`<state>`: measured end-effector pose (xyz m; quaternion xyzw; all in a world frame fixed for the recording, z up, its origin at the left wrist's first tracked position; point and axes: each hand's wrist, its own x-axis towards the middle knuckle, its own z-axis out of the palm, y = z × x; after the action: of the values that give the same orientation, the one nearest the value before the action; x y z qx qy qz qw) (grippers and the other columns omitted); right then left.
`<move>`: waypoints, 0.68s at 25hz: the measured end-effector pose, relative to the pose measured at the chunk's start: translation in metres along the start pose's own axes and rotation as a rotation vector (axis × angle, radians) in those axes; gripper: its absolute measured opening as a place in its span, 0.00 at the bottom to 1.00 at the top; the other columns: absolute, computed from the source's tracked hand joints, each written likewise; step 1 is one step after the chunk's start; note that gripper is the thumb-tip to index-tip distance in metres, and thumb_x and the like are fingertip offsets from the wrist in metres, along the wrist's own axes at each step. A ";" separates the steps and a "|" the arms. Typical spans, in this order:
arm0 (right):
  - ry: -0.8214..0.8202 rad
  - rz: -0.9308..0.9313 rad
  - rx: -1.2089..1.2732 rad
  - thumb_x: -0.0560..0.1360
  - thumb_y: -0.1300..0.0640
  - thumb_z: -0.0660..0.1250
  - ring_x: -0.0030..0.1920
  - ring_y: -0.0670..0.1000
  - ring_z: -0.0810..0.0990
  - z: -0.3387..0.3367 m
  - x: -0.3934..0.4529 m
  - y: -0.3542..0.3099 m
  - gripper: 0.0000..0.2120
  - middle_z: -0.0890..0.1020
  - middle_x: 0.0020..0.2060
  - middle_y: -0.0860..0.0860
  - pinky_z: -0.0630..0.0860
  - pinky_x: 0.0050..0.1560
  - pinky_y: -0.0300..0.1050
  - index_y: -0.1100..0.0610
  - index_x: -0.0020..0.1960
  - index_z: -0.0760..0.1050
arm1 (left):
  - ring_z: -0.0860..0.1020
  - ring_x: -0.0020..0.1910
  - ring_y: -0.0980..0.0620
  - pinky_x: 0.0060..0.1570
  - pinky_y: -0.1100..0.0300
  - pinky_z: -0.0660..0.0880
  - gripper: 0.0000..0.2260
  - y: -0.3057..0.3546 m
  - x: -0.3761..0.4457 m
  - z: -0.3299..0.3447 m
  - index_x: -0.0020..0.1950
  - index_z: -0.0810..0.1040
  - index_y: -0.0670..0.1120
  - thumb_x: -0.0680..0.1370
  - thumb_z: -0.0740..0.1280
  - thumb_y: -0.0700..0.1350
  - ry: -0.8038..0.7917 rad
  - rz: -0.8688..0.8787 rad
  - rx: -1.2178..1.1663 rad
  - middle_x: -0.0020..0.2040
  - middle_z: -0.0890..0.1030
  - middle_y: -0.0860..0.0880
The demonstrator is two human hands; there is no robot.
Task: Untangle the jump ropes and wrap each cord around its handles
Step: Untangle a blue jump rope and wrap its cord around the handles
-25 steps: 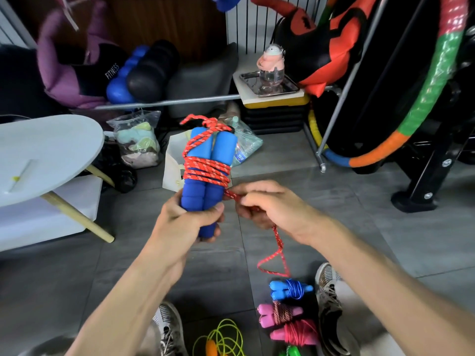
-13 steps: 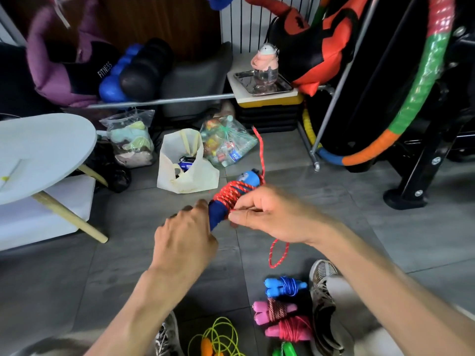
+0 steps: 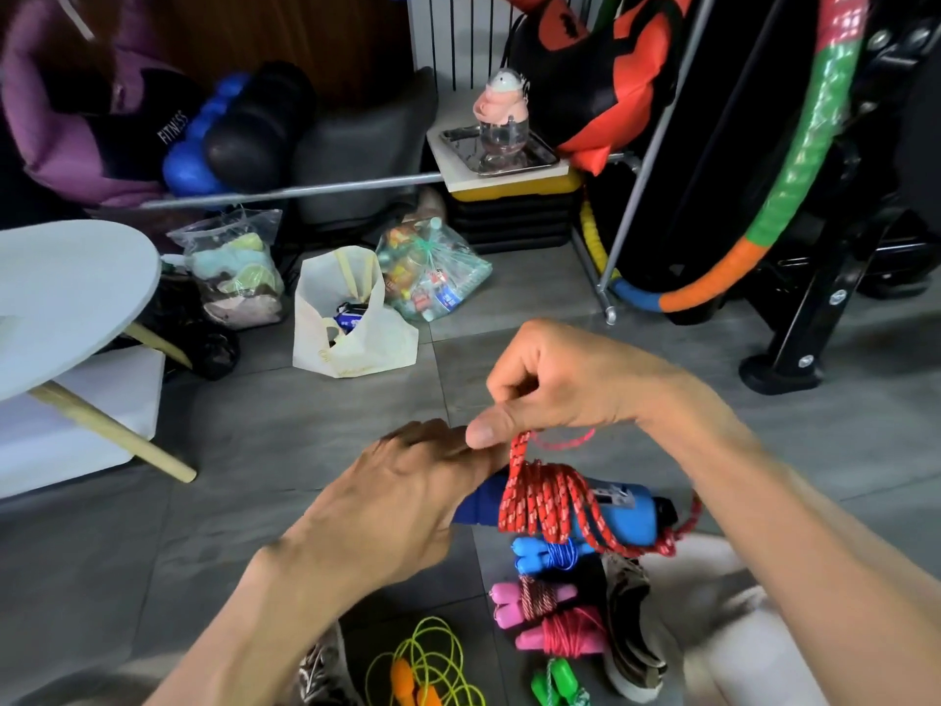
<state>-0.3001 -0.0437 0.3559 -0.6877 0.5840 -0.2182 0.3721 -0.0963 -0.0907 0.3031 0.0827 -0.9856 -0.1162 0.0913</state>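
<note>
My left hand (image 3: 402, 501) grips the near end of a pair of blue foam handles (image 3: 621, 512), which lie almost level and point right. A red speckled cord (image 3: 542, 499) is wound several times round their middle. My right hand (image 3: 555, 384) pinches the cord's loose end just above the coils, between thumb and curled fingers. On the floor below lie wrapped ropes: a small blue one (image 3: 545, 555), a pink one with dark red cord (image 3: 529, 598) and a pink one with pink cord (image 3: 565, 636). A loose yellow-green cord with orange handles (image 3: 422, 670) and green handles (image 3: 552, 682) lie nearer me.
My shoes (image 3: 629, 629) flank the ropes on the grey tiled floor. A white round table (image 3: 66, 298) stands at the left. Bags (image 3: 351, 318) sit behind, with a metal rack, a coloured hoop (image 3: 794, 160) and a black stand base (image 3: 784, 372) to the right.
The blue handles have tipped from upright to lying level, pointing right and lower. My right hand has lifted the red cord's end above the coils.
</note>
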 end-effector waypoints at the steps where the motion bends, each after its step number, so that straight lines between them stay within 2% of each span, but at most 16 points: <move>1: -0.060 -0.013 0.140 0.70 0.49 0.76 0.26 0.45 0.62 -0.004 -0.003 -0.002 0.21 0.66 0.22 0.47 0.58 0.29 0.35 0.59 0.27 0.73 | 0.80 0.40 0.48 0.38 0.60 0.78 0.33 0.002 -0.002 -0.005 0.56 0.70 0.54 0.56 0.76 0.35 0.006 0.016 -0.066 0.43 0.80 0.51; 3: -0.138 -0.063 0.359 0.70 0.51 0.75 0.29 0.47 0.67 -0.007 -0.009 -0.005 0.12 0.72 0.27 0.52 0.60 0.32 0.38 0.57 0.34 0.79 | 0.80 0.45 0.51 0.44 0.58 0.78 0.28 0.002 -0.004 -0.011 0.57 0.72 0.55 0.63 0.73 0.34 0.074 0.009 -0.234 0.46 0.80 0.54; 4: -0.136 -0.082 0.445 0.71 0.53 0.74 0.30 0.48 0.70 -0.006 -0.010 -0.005 0.09 0.74 0.29 0.54 0.61 0.32 0.41 0.58 0.39 0.80 | 0.79 0.44 0.56 0.43 0.61 0.77 0.24 0.002 -0.005 -0.014 0.55 0.74 0.54 0.65 0.72 0.34 0.111 -0.006 -0.321 0.45 0.79 0.57; 6: -0.045 -0.010 0.617 0.76 0.65 0.67 0.27 0.42 0.74 0.000 -0.011 0.000 0.02 0.78 0.27 0.48 0.67 0.30 0.35 0.64 0.45 0.77 | 0.73 0.37 0.68 0.37 0.72 0.71 0.15 0.004 -0.003 -0.021 0.45 0.74 0.55 0.69 0.72 0.36 0.237 -0.081 -0.471 0.37 0.76 0.61; 8: 0.133 0.095 0.503 0.76 0.73 0.63 0.26 0.38 0.76 0.009 -0.008 0.003 0.07 0.79 0.25 0.43 0.70 0.33 0.30 0.64 0.48 0.76 | 0.70 0.32 0.69 0.34 0.76 0.67 0.16 0.007 0.001 -0.027 0.40 0.73 0.55 0.70 0.76 0.37 0.374 -0.248 -0.568 0.33 0.77 0.61; 10: 0.301 0.225 0.284 0.77 0.72 0.62 0.26 0.31 0.74 0.020 -0.001 0.009 0.10 0.75 0.22 0.43 0.69 0.31 0.27 0.61 0.52 0.75 | 0.73 0.32 0.66 0.34 0.73 0.70 0.16 0.002 0.004 -0.027 0.43 0.74 0.55 0.68 0.78 0.40 0.435 -0.421 -0.658 0.35 0.79 0.61; 11: 0.358 0.223 0.256 0.77 0.72 0.61 0.25 0.31 0.73 0.024 0.006 0.005 0.09 0.72 0.23 0.43 0.69 0.30 0.27 0.63 0.53 0.75 | 0.74 0.34 0.63 0.37 0.69 0.73 0.16 -0.002 0.005 -0.026 0.47 0.74 0.53 0.67 0.79 0.42 0.435 -0.499 -0.722 0.37 0.80 0.58; 12: 0.406 0.155 0.285 0.77 0.72 0.60 0.23 0.36 0.72 0.030 0.013 -0.001 0.07 0.71 0.25 0.42 0.67 0.28 0.28 0.66 0.51 0.76 | 0.77 0.36 0.57 0.40 0.63 0.77 0.18 -0.006 0.005 -0.025 0.50 0.74 0.51 0.66 0.79 0.44 0.442 -0.557 -0.809 0.39 0.81 0.53; 13: 0.431 0.110 0.310 0.78 0.70 0.60 0.23 0.39 0.69 0.036 0.019 -0.002 0.08 0.70 0.26 0.42 0.65 0.27 0.29 0.65 0.44 0.76 | 0.78 0.37 0.52 0.40 0.57 0.79 0.20 -0.010 0.005 -0.023 0.52 0.73 0.48 0.65 0.77 0.44 0.473 -0.588 -0.924 0.39 0.81 0.50; 15: 0.434 0.055 0.311 0.79 0.65 0.59 0.28 0.41 0.65 0.045 0.028 -0.002 0.14 0.71 0.25 0.43 0.64 0.30 0.36 0.56 0.35 0.70 | 0.77 0.34 0.47 0.35 0.56 0.78 0.18 -0.015 0.006 -0.023 0.53 0.74 0.41 0.66 0.76 0.39 0.553 -0.635 -1.105 0.38 0.80 0.45; 17: 0.401 0.072 0.301 0.78 0.60 0.60 0.32 0.45 0.68 0.051 0.034 0.001 0.11 0.73 0.28 0.49 0.66 0.35 0.47 0.57 0.37 0.72 | 0.76 0.33 0.47 0.32 0.59 0.77 0.13 -0.017 0.009 -0.023 0.51 0.76 0.40 0.70 0.75 0.33 0.571 -0.702 -1.086 0.36 0.80 0.46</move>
<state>-0.2556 -0.0632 0.3190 -0.5462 0.6310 -0.4217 0.3545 -0.0977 -0.1132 0.3225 0.3655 -0.6409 -0.5880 0.3316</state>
